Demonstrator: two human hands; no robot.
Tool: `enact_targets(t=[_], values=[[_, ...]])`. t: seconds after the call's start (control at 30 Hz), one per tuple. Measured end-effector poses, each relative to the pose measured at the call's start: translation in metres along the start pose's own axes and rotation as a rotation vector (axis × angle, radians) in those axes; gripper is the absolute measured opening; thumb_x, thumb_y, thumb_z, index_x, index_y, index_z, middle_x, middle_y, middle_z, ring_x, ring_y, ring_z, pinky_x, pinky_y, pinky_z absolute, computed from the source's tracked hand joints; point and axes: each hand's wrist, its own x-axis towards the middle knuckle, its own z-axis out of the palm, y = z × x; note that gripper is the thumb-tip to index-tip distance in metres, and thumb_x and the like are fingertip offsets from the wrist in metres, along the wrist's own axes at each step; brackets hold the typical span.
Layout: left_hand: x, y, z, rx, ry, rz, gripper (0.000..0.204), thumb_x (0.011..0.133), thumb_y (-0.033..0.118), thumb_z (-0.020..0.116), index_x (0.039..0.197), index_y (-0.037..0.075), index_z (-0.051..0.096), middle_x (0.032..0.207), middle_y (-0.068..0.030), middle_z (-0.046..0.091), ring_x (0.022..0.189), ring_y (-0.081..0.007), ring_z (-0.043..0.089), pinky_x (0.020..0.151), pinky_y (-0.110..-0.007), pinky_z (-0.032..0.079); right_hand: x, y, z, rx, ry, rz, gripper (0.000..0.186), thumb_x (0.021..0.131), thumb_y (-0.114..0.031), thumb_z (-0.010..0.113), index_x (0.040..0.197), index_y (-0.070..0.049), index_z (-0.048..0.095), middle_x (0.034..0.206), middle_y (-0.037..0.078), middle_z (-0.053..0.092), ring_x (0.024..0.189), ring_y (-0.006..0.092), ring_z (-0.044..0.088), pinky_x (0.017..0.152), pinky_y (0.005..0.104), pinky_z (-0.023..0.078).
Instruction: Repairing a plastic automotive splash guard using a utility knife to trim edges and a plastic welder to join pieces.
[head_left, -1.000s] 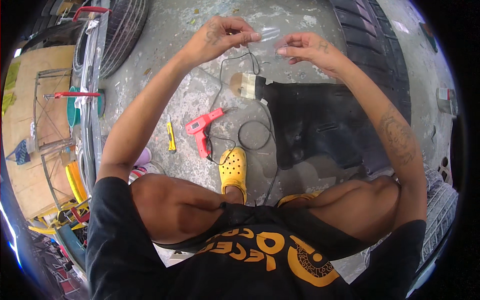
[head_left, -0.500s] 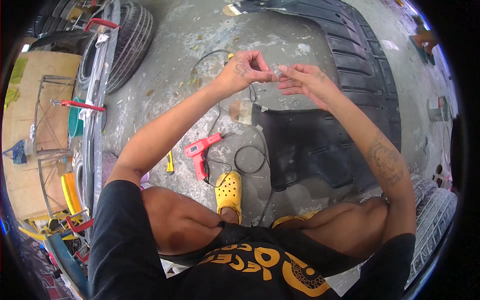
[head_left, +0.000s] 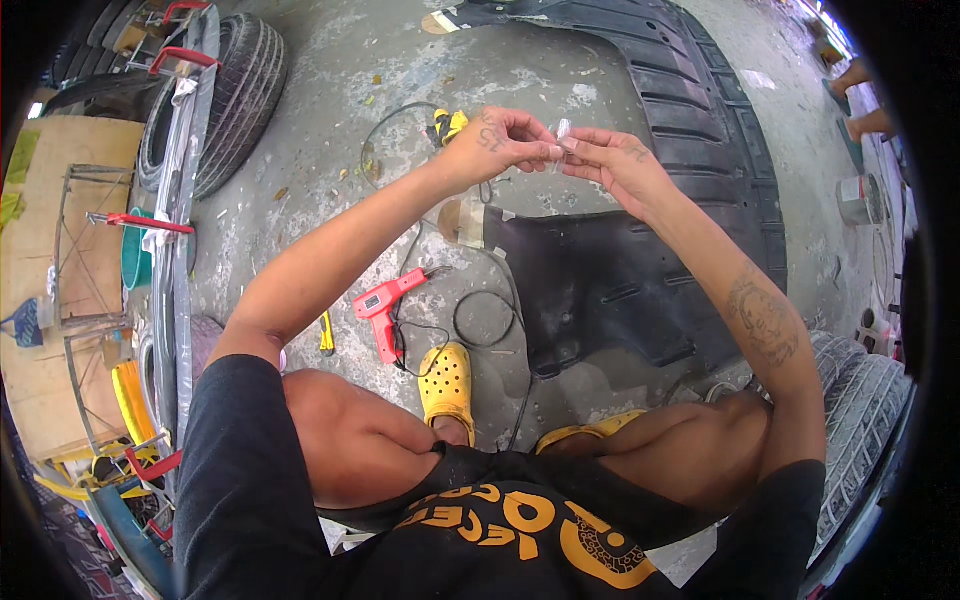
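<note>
Over the black panel (head_left: pixel 640 290), you are now bringing both hands closer in. Left hand (head_left: pixel 495 143) and right hand (head_left: pixel 612 165) are pinching one small clear piece (head_left: pixel 562 130), fingertips nearly touching — fine fitting work.

Bare concrete floor (head_left: pixel 330 130) left of the hands is open; black plastic panel (head_left: pixel 610 280) lies below them; cable (head_left: pixel 480 320), red tool (head_left: pixel 385 305) and yellow clogs (head_left: pixel 447 385) crowd the near floor; tyre (head_left: pixel 225 95) blocks far left.

Red glue gun (head_left: pixel 385 305), yellow clog (head_left: pixel 446 383), black plastic panel (head_left: pixel 600 280), grey concrete floor (head_left: pixel 330 110)
</note>
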Motion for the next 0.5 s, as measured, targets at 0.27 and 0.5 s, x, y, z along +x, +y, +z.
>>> enact_targets(t=[0.27, 0.5], values=[[-0.003, 0.001, 0.002, 0.028, 0.026, 0.017, 0.032, 0.085, 0.029, 0.079, 0.097, 0.001, 0.069, 0.085, -0.0054, 0.069, 0.076, -0.0119, 0.066, 0.071, -0.026, 0.053, 0.004, 0.007, 0.007, 0.051, 0.029, -0.013, 0.032, 0.091, -0.005, 0.068, 0.118, 0.009, 0.057, 0.111, 0.016, 0.065, 0.103, 0.0231, 0.067, 0.095, 0.0365, 0.057], [-0.002, -0.008, -0.001, -0.162, -0.037, -0.12, 0.024, 0.09, 0.026, 0.076, 0.092, 0.003, 0.067, 0.085, -0.0055, 0.069, 0.081, -0.0132, 0.069, 0.074, -0.027, 0.055, 0.001, 0.006, 0.004, 0.046, 0.055, 0.028, 0.028, 0.09, -0.009, 0.071, 0.111, 0.006, 0.06, 0.111, 0.013, 0.064, 0.105, 0.0234, 0.066, 0.094, 0.0361, 0.057]])
